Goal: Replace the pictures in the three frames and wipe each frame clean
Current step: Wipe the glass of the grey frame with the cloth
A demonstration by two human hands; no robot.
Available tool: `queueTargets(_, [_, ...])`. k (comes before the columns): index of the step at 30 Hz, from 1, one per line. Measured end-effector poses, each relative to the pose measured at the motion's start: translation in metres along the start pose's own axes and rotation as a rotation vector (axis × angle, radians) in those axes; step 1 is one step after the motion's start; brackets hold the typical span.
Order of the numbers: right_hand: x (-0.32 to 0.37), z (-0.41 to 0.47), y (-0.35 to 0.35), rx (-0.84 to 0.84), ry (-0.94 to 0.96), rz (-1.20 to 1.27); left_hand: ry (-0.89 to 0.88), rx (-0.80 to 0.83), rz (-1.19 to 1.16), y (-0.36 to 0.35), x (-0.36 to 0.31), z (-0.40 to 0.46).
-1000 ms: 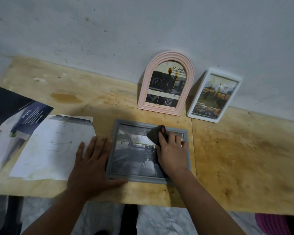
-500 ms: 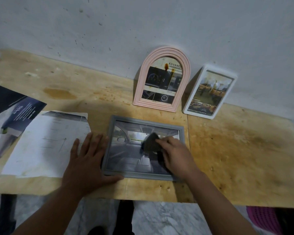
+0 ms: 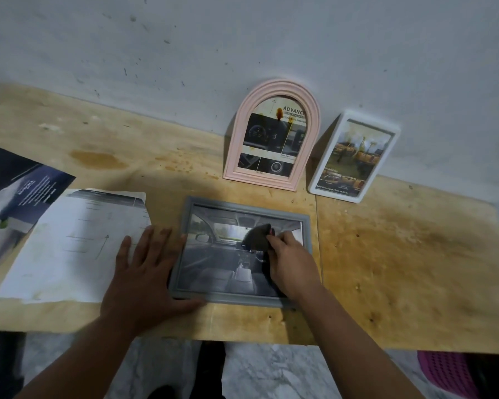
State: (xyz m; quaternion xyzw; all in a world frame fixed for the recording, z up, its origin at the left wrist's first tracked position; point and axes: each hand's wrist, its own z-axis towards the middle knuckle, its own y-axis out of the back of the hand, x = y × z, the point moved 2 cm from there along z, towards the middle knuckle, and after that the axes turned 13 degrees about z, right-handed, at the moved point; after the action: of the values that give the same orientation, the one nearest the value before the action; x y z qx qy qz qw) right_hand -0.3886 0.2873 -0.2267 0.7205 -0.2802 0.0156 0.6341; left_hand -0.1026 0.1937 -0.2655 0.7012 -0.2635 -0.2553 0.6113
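A grey rectangular frame (image 3: 305, 226) lies flat on the wooden table (image 3: 401, 269), holding a picture of a car interior. My right hand (image 3: 291, 263) grips a dark cloth (image 3: 258, 237) and presses it on the frame's glass near the upper middle. My left hand (image 3: 147, 272) lies flat with spread fingers against the frame's left edge, thumb along its lower edge. A pink arched frame (image 3: 272, 133) and a white rectangular frame (image 3: 355, 156) lean against the wall behind, each with a picture inside.
A white printed sheet (image 3: 69, 249) and a dark brochure (image 3: 20, 191) lie on the table's left side. The wall (image 3: 242, 38) runs right behind the frames. A purple basket (image 3: 447, 375) sits below the table's front edge at right.
My right hand has slid the cloth across the glass, from the upper right corner leftward to the upper middle. My left hand has stayed put on the frame's left edge.
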Motion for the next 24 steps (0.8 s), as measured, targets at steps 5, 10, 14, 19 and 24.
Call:
queueTargets(5, [0.011,-0.03,0.018,0.334,0.079,0.199,-0.001,-0.003,-0.011,0.0,0.0,0.0])
queueTargets(10, [-0.02,0.015,0.044,-0.006,-0.016,0.228,0.01,-0.002,-0.002,0.001,-0.001,0.0])
queueTargets(14, [-0.025,0.024,0.02,-0.023,-0.104,0.056,0.013,0.0,0.005,0.001,-0.001,0.0])
queueTargets(19, [-0.014,-0.021,0.005,0.036,0.023,0.036,0.01,0.005,-0.004,0.001,-0.002,0.0])
queueTargets(24, [-0.012,-0.049,0.007,0.241,0.091,0.089,0.018,0.013,-0.006,0.002,-0.002,0.0])
